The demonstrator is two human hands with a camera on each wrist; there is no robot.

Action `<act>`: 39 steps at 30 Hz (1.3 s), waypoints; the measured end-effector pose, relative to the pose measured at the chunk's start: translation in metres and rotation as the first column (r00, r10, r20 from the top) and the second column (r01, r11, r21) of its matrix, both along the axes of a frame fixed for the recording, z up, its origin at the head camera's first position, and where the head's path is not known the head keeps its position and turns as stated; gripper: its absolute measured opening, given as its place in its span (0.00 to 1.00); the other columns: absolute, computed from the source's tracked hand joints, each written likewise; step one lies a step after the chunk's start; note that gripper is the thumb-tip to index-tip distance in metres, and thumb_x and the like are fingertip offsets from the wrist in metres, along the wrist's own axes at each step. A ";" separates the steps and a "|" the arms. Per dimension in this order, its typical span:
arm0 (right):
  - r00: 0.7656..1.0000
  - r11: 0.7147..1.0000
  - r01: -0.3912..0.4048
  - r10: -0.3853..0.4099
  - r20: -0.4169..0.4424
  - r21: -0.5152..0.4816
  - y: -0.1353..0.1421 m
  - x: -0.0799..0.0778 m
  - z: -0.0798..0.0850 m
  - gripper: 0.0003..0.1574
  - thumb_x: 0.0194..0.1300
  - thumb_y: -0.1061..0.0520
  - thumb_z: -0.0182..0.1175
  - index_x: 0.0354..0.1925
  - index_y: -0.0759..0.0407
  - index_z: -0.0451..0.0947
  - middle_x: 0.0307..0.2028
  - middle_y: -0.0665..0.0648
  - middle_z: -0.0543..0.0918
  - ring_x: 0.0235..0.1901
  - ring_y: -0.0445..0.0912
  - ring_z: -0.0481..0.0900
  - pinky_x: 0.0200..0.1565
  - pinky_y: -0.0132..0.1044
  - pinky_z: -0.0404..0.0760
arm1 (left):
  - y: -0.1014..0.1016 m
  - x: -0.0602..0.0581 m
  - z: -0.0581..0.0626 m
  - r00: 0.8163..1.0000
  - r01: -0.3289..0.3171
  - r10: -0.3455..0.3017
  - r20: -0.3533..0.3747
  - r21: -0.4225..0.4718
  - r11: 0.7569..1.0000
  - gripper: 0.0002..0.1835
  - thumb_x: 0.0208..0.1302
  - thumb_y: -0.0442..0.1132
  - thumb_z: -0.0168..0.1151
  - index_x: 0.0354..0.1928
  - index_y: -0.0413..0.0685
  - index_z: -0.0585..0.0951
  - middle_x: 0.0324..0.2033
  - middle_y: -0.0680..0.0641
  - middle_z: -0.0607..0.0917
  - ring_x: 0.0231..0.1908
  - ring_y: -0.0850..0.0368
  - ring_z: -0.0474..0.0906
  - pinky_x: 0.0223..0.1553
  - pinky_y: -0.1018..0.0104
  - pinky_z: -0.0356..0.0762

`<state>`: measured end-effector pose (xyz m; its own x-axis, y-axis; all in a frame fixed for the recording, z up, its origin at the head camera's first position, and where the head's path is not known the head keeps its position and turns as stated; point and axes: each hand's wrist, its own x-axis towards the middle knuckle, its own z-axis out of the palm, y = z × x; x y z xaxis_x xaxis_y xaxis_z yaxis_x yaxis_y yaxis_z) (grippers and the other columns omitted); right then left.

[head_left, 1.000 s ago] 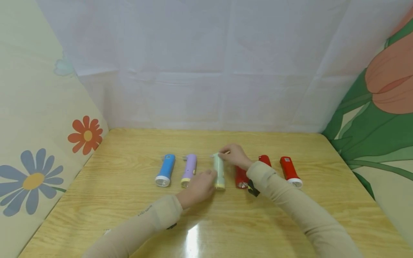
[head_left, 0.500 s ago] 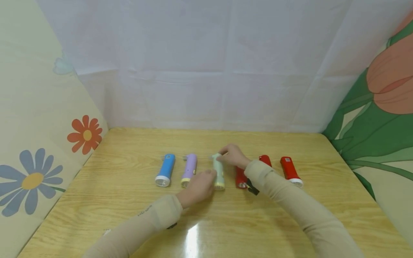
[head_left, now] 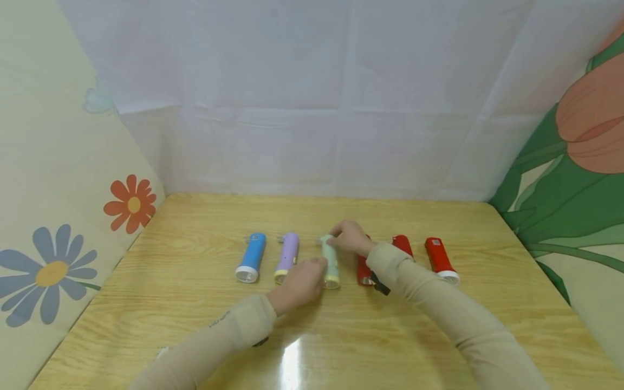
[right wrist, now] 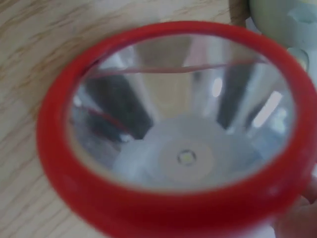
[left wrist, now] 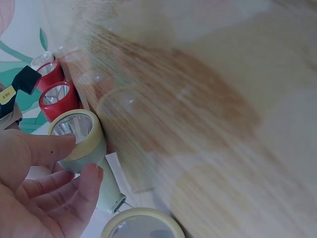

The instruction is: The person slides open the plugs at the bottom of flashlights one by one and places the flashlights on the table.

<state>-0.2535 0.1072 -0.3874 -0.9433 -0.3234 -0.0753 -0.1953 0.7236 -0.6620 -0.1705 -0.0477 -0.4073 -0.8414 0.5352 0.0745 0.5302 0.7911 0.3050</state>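
Note:
A pale green flashlight (head_left: 331, 265) with a yellow rim lies on the table, lens towards me. My left hand (head_left: 299, 284) holds its left side near the lens; in the left wrist view the thumb (left wrist: 59, 148) overlaps the lens edge, and two thin metal prongs (left wrist: 125, 203) stick out at the flashlight's far end. My right hand (head_left: 350, 237) pinches that far end between thumb and fingers, though its fingertips are partly hidden. Under the right wrist a red flashlight (right wrist: 173, 208) lies partly covered; its rim and reflector fill the right wrist view.
To the left lie a purple flashlight (head_left: 287, 257) and a blue flashlight (head_left: 252, 257). Two more red flashlights, one middle right (head_left: 402, 244) and one far right (head_left: 440, 259), lie on the right. A white cloth (head_left: 292, 135) hangs behind the wooden table (head_left: 205, 309).
My right hand has shifted slightly, its fingers bending down over the green flashlight's far end. The left hand stays in place, and the flashlights have kept their positions.

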 end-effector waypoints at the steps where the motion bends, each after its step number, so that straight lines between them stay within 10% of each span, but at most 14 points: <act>1: 1.000 1.000 -0.002 0.002 0.002 -0.002 0.000 0.000 -0.001 0.10 0.54 0.60 0.63 0.35 0.66 0.81 0.36 0.61 0.83 0.39 0.52 0.76 0.44 0.42 0.74 | 0.000 0.000 0.000 1.000 -0.002 0.002 0.003 -0.001 1.000 0.09 0.50 0.28 0.60 0.34 0.43 0.74 0.26 0.49 0.76 0.23 0.58 0.72 0.21 0.73 0.70; 39: 0.999 0.999 -0.040 0.040 -0.018 -0.001 0.003 -0.001 -0.005 0.20 0.58 0.61 0.57 0.47 0.72 0.74 0.43 0.67 0.79 0.44 0.57 0.76 0.46 0.45 0.75 | 0.000 -0.003 0.005 1.000 -0.021 0.021 0.013 -0.001 1.000 0.08 0.47 0.30 0.60 0.30 0.44 0.73 0.23 0.50 0.73 0.21 0.60 0.68 0.20 0.73 0.68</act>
<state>-0.2548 0.1100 -0.3921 -0.9306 -0.3613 -0.0583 -0.2359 0.7139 -0.6593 -0.1731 -0.0482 -0.4024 -0.8532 0.5179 0.0628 0.5098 0.8021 0.3111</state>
